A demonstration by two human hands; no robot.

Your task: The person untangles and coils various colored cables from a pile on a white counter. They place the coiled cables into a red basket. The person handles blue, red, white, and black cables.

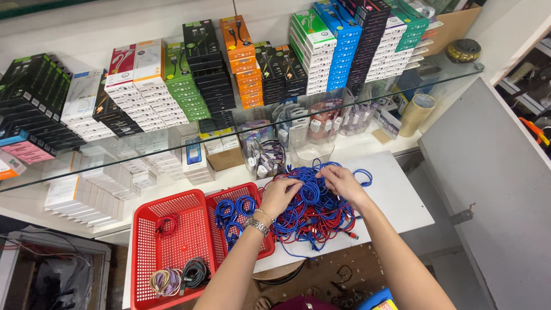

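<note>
A tangled heap of blue and red cables lies on a white table. My left hand, with a metal wristband, rests its fingers on the heap's left side. My right hand grips strands at the top of the heap, its fingers curled into the blue cables. Left of the heap stand two red mesh baskets. The nearer, smaller basket holds coiled blue cables. The larger basket holds a dark red coil and pale and black coils near its front.
A glass shelf above carries rows of stacked boxes in green, black, orange, white and blue. Beneath it are more white boxes, clear tubs of adapters and a tape roll. A grey cabinet stands at the right.
</note>
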